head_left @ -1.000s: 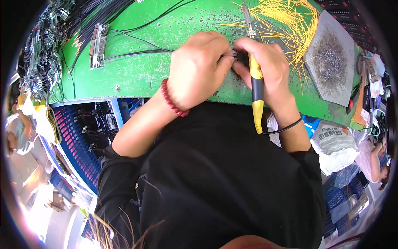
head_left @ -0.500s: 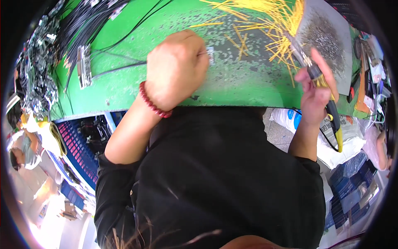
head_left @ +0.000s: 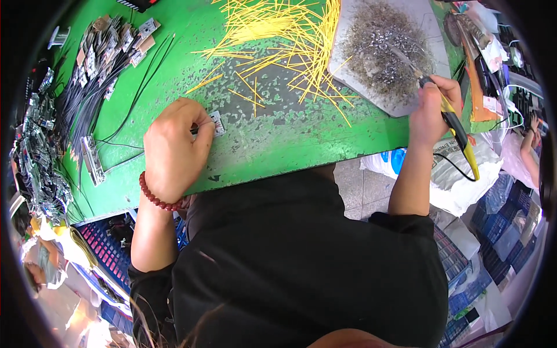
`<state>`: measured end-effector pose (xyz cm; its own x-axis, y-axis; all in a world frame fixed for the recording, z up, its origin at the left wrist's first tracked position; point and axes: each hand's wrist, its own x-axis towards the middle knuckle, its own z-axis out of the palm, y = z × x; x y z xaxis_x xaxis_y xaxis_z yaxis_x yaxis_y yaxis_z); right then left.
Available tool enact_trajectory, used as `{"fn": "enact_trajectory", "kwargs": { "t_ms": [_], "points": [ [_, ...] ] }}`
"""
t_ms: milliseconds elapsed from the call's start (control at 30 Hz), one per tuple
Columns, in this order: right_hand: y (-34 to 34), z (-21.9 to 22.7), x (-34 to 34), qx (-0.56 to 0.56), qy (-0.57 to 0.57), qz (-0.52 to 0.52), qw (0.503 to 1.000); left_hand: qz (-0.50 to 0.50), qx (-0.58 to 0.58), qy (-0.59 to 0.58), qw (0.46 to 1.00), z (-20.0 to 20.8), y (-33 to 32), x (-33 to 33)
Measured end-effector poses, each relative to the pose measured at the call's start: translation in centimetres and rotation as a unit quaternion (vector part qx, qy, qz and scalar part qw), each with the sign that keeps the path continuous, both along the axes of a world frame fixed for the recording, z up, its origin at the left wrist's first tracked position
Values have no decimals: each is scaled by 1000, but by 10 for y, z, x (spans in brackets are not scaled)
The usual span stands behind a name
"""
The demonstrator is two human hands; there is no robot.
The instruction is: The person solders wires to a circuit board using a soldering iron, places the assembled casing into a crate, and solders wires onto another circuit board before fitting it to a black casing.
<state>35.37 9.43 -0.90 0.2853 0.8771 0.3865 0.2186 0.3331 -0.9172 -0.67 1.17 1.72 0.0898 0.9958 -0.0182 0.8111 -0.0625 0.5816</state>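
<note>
left hand [head_left: 174,148] – pinches small connector [head_left: 217,123] | right hand [head_left: 432,110] – grips pliers [head_left: 449,119] (yellow-handled)

Black short-sleeved top [head_left: 301,255]; red bead bracelet [head_left: 155,199], left wrist.

Worn green worktable [head_left: 290,145] above grey tiled floor [head_left: 362,191].

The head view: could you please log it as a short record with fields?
Left hand: left hand pinches a small connector piece on the green mat
Right hand: right hand holds yellow-handled pliers, tips over the metal bits
Tray: grey tray with a pile of small metal bits
Middle: loose yellow tubes
Left side: bundled black cables
</note>
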Motion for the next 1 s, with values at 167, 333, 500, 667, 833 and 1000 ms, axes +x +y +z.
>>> {"fn": "enact_trajectory", "kwargs": {
  "t_ms": [167,333,500,667,833,1000],
  "points": [
    [15,-8,-9,-3,-46,25,999,13,-21,-26,999,1,0,1],
    [19,-9,-9,-16,-53,38,998,12,-15,-37,999,0,0,0],
    [22,-9,-11,-10,-51,51,997,12,-18,-34,999,-1,0,-1],
    [21,-10,-11,-2,-51,63,997,12,-23,-40,999,-1,-1,-2],
    [21,-11,-14,-5,-68,48,997,20,-25,-37,999,-3,-3,-5],
    [-4,1,-34,1,4,110,994,6,4,-17,1000,-6,-2,-8]
  ]
}}
